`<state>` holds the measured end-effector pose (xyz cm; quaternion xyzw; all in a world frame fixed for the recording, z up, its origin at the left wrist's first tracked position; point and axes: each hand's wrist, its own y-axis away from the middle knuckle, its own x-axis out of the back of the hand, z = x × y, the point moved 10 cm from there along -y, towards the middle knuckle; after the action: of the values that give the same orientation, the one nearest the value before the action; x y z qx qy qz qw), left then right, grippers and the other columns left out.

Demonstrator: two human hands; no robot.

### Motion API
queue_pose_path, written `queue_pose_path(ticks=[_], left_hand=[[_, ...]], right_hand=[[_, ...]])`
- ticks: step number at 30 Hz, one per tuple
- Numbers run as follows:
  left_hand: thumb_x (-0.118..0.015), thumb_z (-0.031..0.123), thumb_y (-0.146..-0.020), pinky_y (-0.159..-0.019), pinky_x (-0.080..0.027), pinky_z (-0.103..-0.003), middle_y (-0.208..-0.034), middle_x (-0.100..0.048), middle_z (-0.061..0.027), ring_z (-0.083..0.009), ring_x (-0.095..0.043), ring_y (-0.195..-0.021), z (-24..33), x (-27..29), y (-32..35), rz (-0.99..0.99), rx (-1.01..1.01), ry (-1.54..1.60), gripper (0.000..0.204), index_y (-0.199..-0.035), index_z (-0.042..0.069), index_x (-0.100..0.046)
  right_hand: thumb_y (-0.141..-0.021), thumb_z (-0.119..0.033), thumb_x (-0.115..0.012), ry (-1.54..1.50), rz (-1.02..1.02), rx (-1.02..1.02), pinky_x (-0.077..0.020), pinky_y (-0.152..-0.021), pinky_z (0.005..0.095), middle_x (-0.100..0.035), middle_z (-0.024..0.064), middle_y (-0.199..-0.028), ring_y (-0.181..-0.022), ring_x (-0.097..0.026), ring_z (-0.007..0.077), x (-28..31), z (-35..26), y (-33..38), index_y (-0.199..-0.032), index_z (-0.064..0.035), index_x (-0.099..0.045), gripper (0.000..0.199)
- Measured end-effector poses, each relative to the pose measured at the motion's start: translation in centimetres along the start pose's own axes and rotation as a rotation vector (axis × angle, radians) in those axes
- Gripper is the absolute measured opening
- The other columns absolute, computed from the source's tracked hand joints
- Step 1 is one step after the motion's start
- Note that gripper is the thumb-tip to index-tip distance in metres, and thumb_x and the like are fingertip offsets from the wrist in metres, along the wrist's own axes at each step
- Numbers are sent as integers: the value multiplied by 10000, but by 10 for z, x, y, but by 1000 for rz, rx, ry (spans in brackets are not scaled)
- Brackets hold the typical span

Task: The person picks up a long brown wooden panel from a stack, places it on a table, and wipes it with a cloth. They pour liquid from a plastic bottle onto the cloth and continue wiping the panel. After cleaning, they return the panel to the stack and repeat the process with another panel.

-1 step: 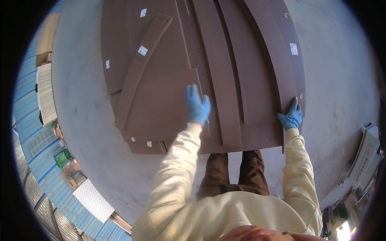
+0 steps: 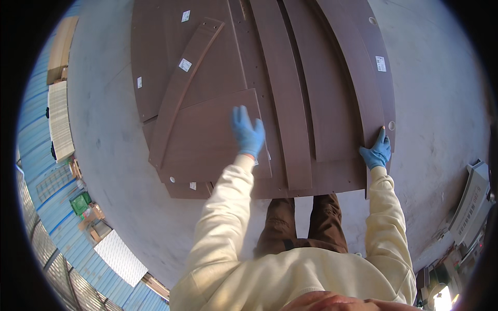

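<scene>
Brown flat boards lie stacked and overlapping in front of me. My left hand (image 2: 248, 132), in a blue glove, is open with its fingers apart, over the right part of a wide brown panel (image 2: 207, 129). Whether it touches the panel I cannot tell. My right hand (image 2: 377, 151), also gloved in blue, spans the near part of a long narrow brown board (image 2: 358, 67), thumb at its left edge and fingers at its right. One fingertip shows bare through the glove. A curved brown strip (image 2: 179, 85) with a white label lies slanted across the panels at the left.
Another long brown board (image 2: 282, 93) runs down the middle of the stack. A larger panel with round holes (image 2: 384, 88) shows at the right. Grey floor (image 2: 436, 103) surrounds the stack. Pale stacked sheets (image 2: 61, 122) and a green crate (image 2: 80, 203) stand far left; a grey machine (image 2: 469, 202) stands right.
My left hand has moved a little to the left and slightly away from me over the wide panel. The right hand stays at the long board.
</scene>
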<state>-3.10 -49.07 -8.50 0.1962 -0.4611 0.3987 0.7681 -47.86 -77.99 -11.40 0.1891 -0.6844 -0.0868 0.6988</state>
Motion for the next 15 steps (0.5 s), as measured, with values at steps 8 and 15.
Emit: queue_pose_path(ticks=[8,15], left_hand=[[-731,469,-893,-1256,-293,-569,-1681,-326,-292,-466,-300,-1565,-207,73,-130,-45,116,-447,921,-1626,34,-381],[-825,779,-694,-1272,-244,-581,-1738,-209,-225,-437,-157,-1614,-323,96,-171,-323,329,-579,1360,-1693,108,-191]], right_hand=[[-672,-346,-877,-61,96,167,-440,-1168,519,-462,266,-1536,-1384,-487,489,-12,-2,-6,-1692,-160,-211,1233],[-702,-400,-898,28,29,104,-418,-1194,501,-454,277,-1538,-1402,-476,478,-28,10,-15,-1696,-144,-191,1246]])
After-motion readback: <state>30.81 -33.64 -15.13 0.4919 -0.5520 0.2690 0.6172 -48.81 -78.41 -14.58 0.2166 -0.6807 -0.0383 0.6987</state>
